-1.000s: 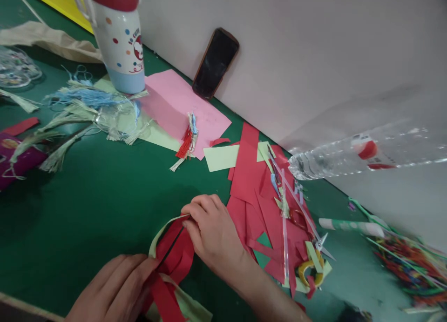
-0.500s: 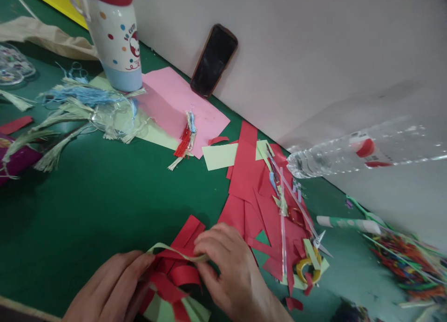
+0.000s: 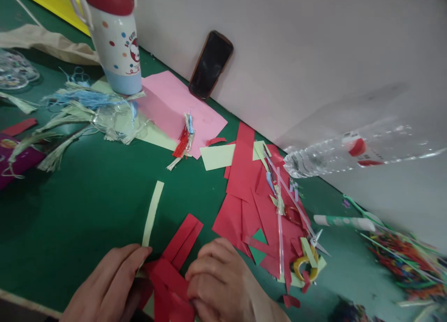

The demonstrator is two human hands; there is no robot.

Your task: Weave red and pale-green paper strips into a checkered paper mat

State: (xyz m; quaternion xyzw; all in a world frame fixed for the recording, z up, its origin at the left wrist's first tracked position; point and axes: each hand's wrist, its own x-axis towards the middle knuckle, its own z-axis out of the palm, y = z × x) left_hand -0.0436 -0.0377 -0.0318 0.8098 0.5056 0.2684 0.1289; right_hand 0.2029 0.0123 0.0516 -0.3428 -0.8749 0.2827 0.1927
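Observation:
My left hand (image 3: pixel 108 282) is closed at the bottom of the head view, with a narrow pale green paper strip (image 3: pixel 152 212) standing out past its fingertips. Against its right side lies a folded piece of woven red paper strips (image 3: pixel 183 240), with some pale green showing low down. My right hand (image 3: pixel 221 280) has its fingers curled at the right edge of this red piece and pinches a red strip there. The fingertips of that hand are partly hidden.
A heap of red paper pieces (image 3: pixel 233 215) with scissors (image 3: pixel 317 243) and yellow tape (image 3: pixel 303 266) lies to the right. Behind stand a dotted flask (image 3: pixel 120 47), a phone (image 3: pixel 211 63) against the wall and a clear bottle (image 3: pixel 366 147). Tassels (image 3: pixel 87 101) lie at left.
The pale green strip was stretched between both hands; now its free end points away, beyond my left fingers. My right hand has let go of it and moved down onto the red strips.

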